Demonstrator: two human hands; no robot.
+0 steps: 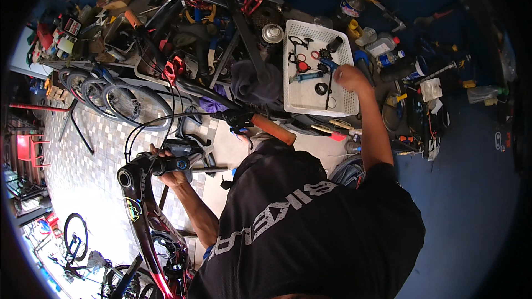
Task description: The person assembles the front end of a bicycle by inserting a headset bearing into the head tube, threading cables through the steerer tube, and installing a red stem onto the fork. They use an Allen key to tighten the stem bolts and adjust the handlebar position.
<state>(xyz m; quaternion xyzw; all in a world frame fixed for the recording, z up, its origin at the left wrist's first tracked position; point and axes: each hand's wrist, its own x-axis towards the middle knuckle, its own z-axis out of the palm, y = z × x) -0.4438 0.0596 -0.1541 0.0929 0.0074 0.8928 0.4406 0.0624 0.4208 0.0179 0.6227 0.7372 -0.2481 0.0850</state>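
Note:
At the front end of a dark bike frame (145, 216), my left hand (173, 177) is closed around a black bicycle part (178, 164) with a round, blue-centred cap. Its exact kind does not show clearly. My right arm reaches out to a white plastic basket (292, 99), and my right hand (353, 80) is over its right side with the fingers bent inward. Right at those fingertips is a blue-handled piece (329, 63); what they pinch is hidden. Black rings, a cog, a red ring and a blue tool (308, 77) lie in the basket.
A handlebar with an orange grip (273, 129) and cables hangs between me and the bench. Left of the basket are a spray can (272, 34), dark cloth (255, 81) and piled parts. Bottles (382, 45) stand to its right. Wheels (133, 105) lean below the bench.

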